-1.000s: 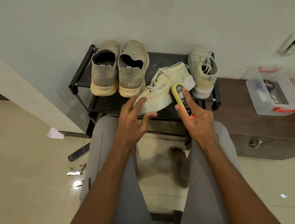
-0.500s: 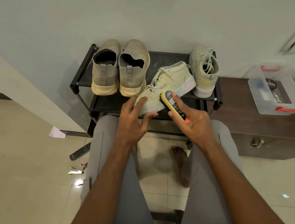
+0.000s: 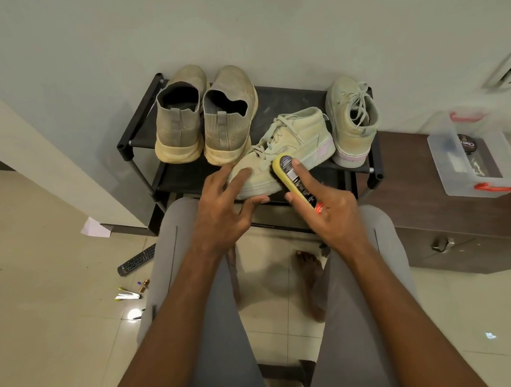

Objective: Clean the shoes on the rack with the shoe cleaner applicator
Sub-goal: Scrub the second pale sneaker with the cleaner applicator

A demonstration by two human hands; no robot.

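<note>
While both our forearms reach forward over our grey-trousered knees, the black shoe rack (image 3: 133, 137) stands against the wall with four shoes on its top shelf. A pair of beige knit slip-on shoes (image 3: 204, 119) sits at the left, heels toward us. A pale green lace-up sneaker (image 3: 352, 118) stands upright at the right end. Between them its mate, the sneaker being cleaned (image 3: 298, 134), lies turned across the shelf, toe toward our left. Our left hand (image 3: 222, 206) has its fingers spread and straight, fingertips (image 3: 245, 172) pressing on the toe, thumb against the sole edge. Our right hand (image 3: 329, 210) grips the yellow shoe cleaner applicator (image 3: 290, 176), index finger stretched along its labelled back, its head laid against the sneaker's side.
</note>
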